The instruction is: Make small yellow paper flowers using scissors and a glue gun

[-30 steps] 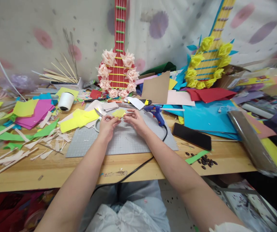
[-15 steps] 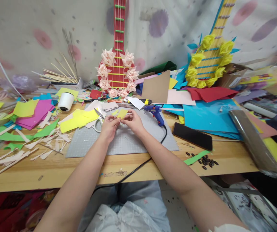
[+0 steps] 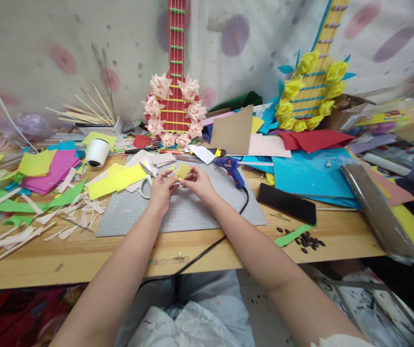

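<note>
Over the grey cutting mat (image 3: 192, 212), my left hand (image 3: 161, 189) and my right hand (image 3: 200, 182) meet and pinch one small yellow paper piece (image 3: 182, 170) between their fingertips. The piece is held just above the mat. Scissors (image 3: 146, 176) lie just left of my left hand. A blue glue gun (image 3: 232, 168) rests on the mat's far right corner, close to my right hand, with its black cord running off the table's front edge.
Yellow paper sheets (image 3: 114, 179) and pink sheets (image 3: 53, 167) lie to the left among paper scraps (image 3: 40, 226). A white roll (image 3: 97, 152), a black phone (image 3: 286, 203), dark seeds (image 3: 306, 241) and two paper guitars (image 3: 173, 103) (image 3: 310, 91) crowd the wooden table (image 3: 84, 255).
My hands drew closer together on the yellow piece, and it now stands a little more upright between the fingertips. The camera view shifted slightly.
</note>
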Motion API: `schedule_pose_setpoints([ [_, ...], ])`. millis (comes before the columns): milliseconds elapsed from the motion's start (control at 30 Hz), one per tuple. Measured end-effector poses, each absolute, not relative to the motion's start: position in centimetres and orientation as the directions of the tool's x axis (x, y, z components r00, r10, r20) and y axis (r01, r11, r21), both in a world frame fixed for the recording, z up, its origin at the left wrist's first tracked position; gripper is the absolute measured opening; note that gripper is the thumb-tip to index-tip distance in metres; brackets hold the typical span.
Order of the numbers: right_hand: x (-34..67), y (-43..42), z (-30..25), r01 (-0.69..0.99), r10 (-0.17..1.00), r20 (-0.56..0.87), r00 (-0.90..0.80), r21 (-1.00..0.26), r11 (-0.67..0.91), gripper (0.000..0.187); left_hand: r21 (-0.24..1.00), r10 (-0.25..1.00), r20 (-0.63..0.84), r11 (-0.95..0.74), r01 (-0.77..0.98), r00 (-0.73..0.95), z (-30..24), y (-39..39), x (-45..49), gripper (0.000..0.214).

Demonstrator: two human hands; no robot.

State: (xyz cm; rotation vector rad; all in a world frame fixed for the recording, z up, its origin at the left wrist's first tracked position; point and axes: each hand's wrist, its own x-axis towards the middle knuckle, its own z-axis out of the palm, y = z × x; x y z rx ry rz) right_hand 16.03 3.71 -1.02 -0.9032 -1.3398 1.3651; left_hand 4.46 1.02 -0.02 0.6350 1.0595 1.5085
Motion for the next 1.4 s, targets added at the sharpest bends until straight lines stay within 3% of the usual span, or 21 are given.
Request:
schedule_pose_setpoints([
  [267, 16.20, 3.72, -0.85, -0.162, 0.976, 0.074, -0.206, -0.986, 0.041, 0.038, 0.857, 0.900, -0.167, -0.070, -0.510, -0.403, 0.31, 1.20, 4.15, 0.033],
  [500, 16.26, 3.70, -0.73, -0.230, 0.985, 0.020, -0.173, -0.973, -0.021, 0.040, 0.871, 0.963, -0.160, 0.034, -0.491, -0.217, 0.06, 0.96, 4.84, 0.036],
  [967, 16.28, 3.83, -0.72, -0.224, 0.994, 0.083, -0.077, -0.972, 0.064, 0.035, 0.947, 0.935, -0.122, 0.010, -0.320, -0.333, -0.16, 1.15, 4.79, 0.041],
  [1400, 16.16, 3.58, -0.61, -0.174, 0.991, 0.101, -0.090, -0.981, 0.085, 0.033, 0.971, 0.902, -0.051, -0.055, -0.232, -0.428, -0.22, 0.97, 5.13, 0.044],
])
